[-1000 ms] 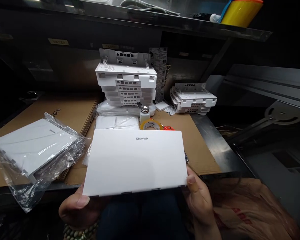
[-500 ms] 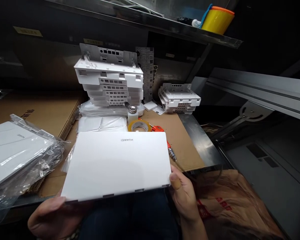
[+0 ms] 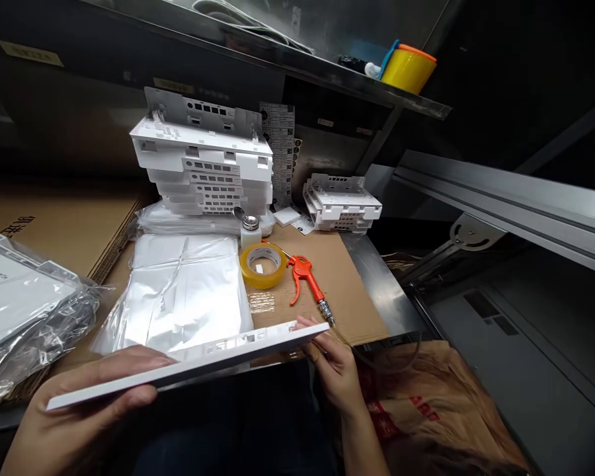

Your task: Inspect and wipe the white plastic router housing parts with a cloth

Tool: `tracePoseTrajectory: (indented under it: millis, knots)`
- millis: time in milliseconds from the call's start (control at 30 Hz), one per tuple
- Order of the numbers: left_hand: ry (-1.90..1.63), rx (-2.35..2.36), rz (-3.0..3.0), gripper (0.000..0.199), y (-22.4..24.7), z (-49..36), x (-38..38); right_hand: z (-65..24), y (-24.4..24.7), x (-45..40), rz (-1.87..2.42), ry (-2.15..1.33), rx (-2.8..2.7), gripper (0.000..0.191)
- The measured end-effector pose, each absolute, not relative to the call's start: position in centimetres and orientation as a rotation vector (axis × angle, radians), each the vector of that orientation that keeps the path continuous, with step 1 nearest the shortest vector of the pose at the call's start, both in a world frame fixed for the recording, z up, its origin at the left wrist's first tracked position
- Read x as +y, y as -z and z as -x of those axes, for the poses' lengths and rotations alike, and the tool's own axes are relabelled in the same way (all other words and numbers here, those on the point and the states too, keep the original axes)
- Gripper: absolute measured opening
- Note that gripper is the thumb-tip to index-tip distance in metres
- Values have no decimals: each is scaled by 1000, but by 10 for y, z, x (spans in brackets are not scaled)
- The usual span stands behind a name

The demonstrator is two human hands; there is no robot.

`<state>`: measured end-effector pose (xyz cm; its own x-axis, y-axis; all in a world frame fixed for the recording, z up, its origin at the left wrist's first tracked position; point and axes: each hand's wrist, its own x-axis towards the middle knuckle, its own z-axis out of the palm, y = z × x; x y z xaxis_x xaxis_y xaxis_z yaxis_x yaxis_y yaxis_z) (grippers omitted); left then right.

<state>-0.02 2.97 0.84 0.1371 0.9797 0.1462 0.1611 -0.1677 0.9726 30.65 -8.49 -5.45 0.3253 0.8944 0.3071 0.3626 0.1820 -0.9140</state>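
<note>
Now, left hand (image 3: 64, 423) pinching white panel (image 3: 213, 361) at left end, right hand (image 3: 340, 373) closed on right end, panel turned edge-on from face-up, above bench's (image 3: 384, 284) front edge, tape roll (image 3: 250, 274), orange air gun (image 3: 310, 277) more exposed behind.

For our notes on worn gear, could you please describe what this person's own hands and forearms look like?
The left hand wears no glove; the picture's edge cuts off its forearm, so I cannot tell what is worn there. The right hand is ungloved too, and its visible forearm shows no sleeve, watch or bracelet.
</note>
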Motion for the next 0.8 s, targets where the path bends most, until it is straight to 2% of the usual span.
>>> tracePoseTrajectory:
  millis: [133, 267, 533, 733, 800]
  knots:
    - [-1104, 1164, -1604, 18, -31, -11, 24, -309, 56, -85, 1440, -563, -1260, 26]
    - [-1073, 891, -1812, 9, -39, -11, 27, -312, 59, -87, 1440, -587, -1276, 26]
    - [-1046, 839, -1665, 6, -42, -15, 22, -314, 76, -95, 1472, -616, -1226, 29]
    - [-956, 967, -1785, 19, -55, -2, 13, -314, 59, -66, 1407, -569, -1372, 27]
    - [-1093, 1107, -1666, 21, -54, 9, 7, -318, 41, -38, 1460, -529, -1558, 30]
